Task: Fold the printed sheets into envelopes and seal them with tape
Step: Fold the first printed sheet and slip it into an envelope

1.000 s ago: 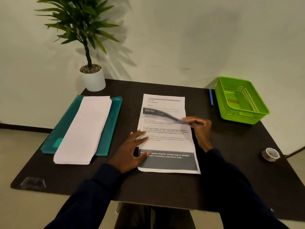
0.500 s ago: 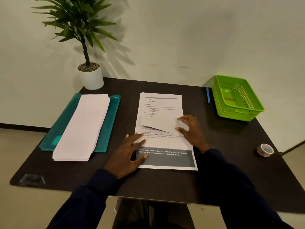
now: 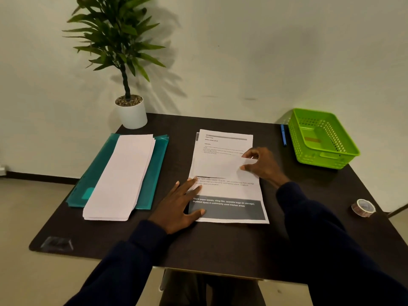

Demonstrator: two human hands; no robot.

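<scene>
A printed sheet (image 3: pixel 227 188) lies in the middle of the dark table (image 3: pixel 198 244), with a grey band near its front edge. A folded white flap (image 3: pixel 216 166) lies across its middle. My right hand (image 3: pixel 262 165) pinches the flap's right edge between thumb and fingers. My left hand (image 3: pixel 180 205) rests flat with spread fingers on the sheet's left edge. A stack of white paper (image 3: pixel 120 177) sits on a teal folder (image 3: pixel 154 171) at the left. A roll of tape (image 3: pixel 363 208) lies near the right edge.
A green plastic basket (image 3: pixel 323 140) stands at the back right with a blue pen (image 3: pixel 283 135) beside it. A potted plant (image 3: pixel 131 111) stands at the back left corner. A small dark clear object (image 3: pixel 57 243) sits on the front left corner.
The folded flap has come down flatter across the sheet's middle. My right hand moved up to the flap's right edge and now pinches it. My left hand has stayed put.
</scene>
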